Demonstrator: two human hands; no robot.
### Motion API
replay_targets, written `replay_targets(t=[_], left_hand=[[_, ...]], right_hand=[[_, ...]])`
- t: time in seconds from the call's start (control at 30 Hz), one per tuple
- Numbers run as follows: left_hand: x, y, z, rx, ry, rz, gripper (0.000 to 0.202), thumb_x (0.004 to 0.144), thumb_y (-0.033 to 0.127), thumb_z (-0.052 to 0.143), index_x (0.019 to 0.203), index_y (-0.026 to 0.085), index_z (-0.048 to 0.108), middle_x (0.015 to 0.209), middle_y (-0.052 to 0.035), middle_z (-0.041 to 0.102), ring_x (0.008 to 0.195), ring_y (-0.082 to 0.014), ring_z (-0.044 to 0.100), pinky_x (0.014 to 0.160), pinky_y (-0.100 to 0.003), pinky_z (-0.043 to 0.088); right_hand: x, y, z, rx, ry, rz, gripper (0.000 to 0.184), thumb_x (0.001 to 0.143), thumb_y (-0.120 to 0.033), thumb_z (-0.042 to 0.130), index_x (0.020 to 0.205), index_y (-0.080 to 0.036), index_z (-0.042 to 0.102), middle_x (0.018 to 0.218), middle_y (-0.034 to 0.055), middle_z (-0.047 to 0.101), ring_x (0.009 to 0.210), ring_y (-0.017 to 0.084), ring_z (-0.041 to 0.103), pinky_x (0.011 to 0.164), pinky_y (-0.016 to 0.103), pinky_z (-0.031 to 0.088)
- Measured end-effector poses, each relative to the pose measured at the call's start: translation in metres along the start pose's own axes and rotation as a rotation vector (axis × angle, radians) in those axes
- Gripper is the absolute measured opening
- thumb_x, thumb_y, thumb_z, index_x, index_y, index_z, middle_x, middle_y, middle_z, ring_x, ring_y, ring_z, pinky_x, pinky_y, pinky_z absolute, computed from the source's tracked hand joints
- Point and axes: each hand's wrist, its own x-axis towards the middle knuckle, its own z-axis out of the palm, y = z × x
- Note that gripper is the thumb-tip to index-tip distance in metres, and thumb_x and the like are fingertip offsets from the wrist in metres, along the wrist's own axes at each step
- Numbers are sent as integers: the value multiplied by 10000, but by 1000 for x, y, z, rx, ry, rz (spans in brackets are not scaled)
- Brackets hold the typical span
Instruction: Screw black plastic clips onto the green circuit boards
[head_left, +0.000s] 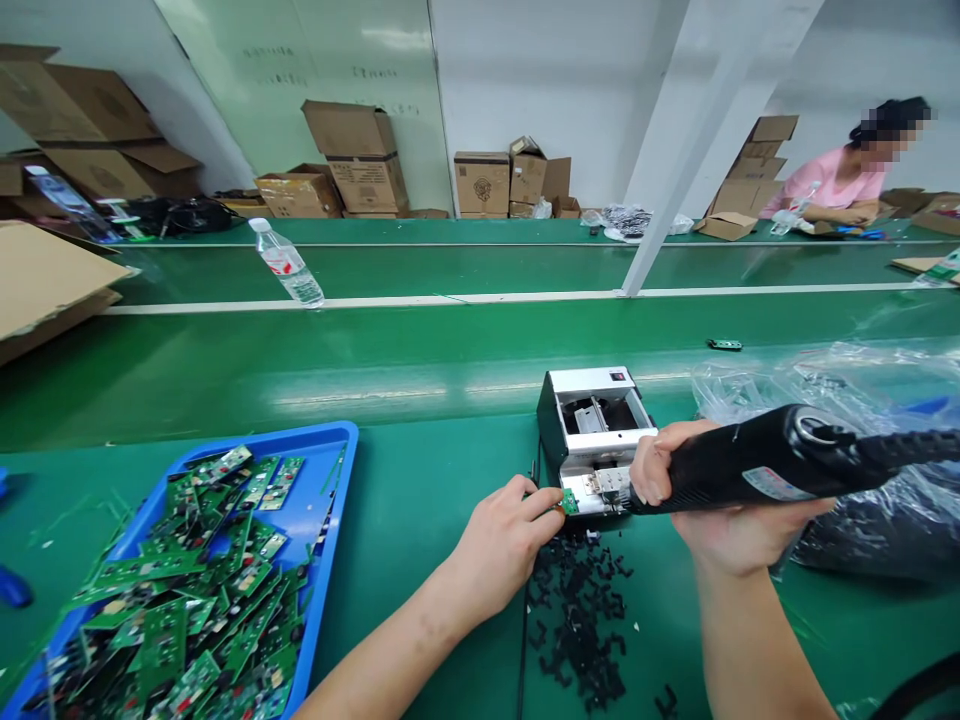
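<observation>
Hands: left hand (pixel 499 545) closed, fingers pinching a small green circuit board (pixel 569 502) at the near edge of the machine; right hand (pixel 739 535) closed around the barrel of a black corded hand tool (pixel 780 460).

Machine: small black-and-silver machine (pixel 600 430), open on top, standing on the green worktop (pixel 420 520), with the tool's front end at its near corner; whether they touch is hidden by the right hand.

Tray: blue plastic tray (pixel 330 440), left of the hands, heaped with green circuit boards (pixel 187 570), some hanging over each other near the rim.

Scrap: loose pile of black plastic bits (pixel 574 620) directly below the machine, spreading toward the near edge of the worktop.

Right side: crumpled clear plastic bag (pixel 825 380) beside the tool, with dark contents.

Beyond: green conveyor belt (pixel 450 350) carrying a lone circuit board (pixel 724 344); water bottle (pixel 286 262) lying farther back; cardboard boxes (pixel 360 160) along the wall; co-worker in a pink top (pixel 832 180) at far right.

Risks: the small board could slip from the fingers into the black bits if the grip loosens; the tool's cord could catch the bag or tug the tool sideways; a knock could shift the unclamped-looking machine.
</observation>
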Motion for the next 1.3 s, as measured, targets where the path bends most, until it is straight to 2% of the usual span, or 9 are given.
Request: replay_targets(t=[0.17, 0.3, 0.37, 0.5, 0.63, 0.87, 1.0, 1.13, 1.3], left_hand=[[0, 0, 1, 12, 2, 0, 242, 987, 54, 448, 1019, 200, 638, 1251, -46, 650, 932, -206, 504, 747, -339, 507], [1, 2, -1, 29, -22, 2, 221, 989, 63, 463, 1011, 198, 636, 1235, -43, 656, 932, -208, 509, 738, -335, 503], [2, 2, -1, 36, -25, -1, 218, 997, 72, 458, 1009, 195, 638, 1246, -37, 660, 926, -209, 509, 732, -338, 499], [2, 2, -2, 29, -8, 4, 221, 1025, 110, 440, 1034, 189, 646, 1283, -28, 658, 931, -212, 509, 750, -344, 501], [3, 2, -2, 26, -16, 16, 216, 1020, 108, 449, 1046, 186, 648, 1279, -28, 661, 936, -212, 511, 765, -349, 508], [3, 3, -2, 32, -26, 6, 204, 1000, 91, 477, 1060, 195, 643, 1276, -34, 661, 957, -218, 518, 768, -343, 513], [3, 3, -2, 31, -28, 10, 192, 990, 88, 495, 1061, 191, 640, 1293, -28, 655, 960, -218, 512, 782, -346, 516], [2, 3, -2, 37, -15, 9, 205, 991, 78, 485, 1061, 189, 643, 1291, -17, 654, 954, -211, 509, 789, -346, 520], [2, 3, -2, 29, -16, 4, 195, 1004, 101, 483, 1069, 187, 646, 1293, -10, 656, 961, -213, 521, 790, -352, 523]], right_hand=[[-5, -7, 2, 24, -15, 39, 755, 687, -917, 561, 996, -251, 740, 555, 4, 604, 456, 179, 507, 459, 318, 417], [3, -21, 17, 34, -26, 5, 777, 736, -937, 457, 950, -246, 740, 521, -4, 564, 433, 175, 506, 437, 311, 416], [11, -25, 26, 48, -18, 2, 761, 717, -934, 493, 917, -241, 734, 513, -7, 554, 417, 173, 498, 413, 306, 404], [23, -16, 38, 77, -15, 6, 756, 695, -927, 534, 933, -234, 719, 512, -10, 560, 412, 165, 479, 407, 299, 402], [26, -4, 40, 108, -34, 1, 728, 721, -900, 544, 955, -233, 716, 529, -13, 563, 434, 164, 484, 429, 295, 415], [27, -3, 42, 69, -21, 25, 781, 714, -949, 459, 925, -234, 690, 505, -17, 534, 412, 166, 468, 398, 281, 394], [29, 0, 42, 126, -62, 33, 743, 680, -923, 560, 909, -233, 715, 515, -13, 573, 407, 152, 459, 384, 260, 381], [31, 6, 42, 167, -151, -20, 734, 728, -906, 532, 910, -223, 731, 506, -1, 592, 391, 152, 460, 364, 255, 367], [32, 11, 43, 201, -186, -33, 719, 754, -883, 537, 942, -219, 739, 522, 1, 595, 401, 141, 449, 367, 248, 364]])
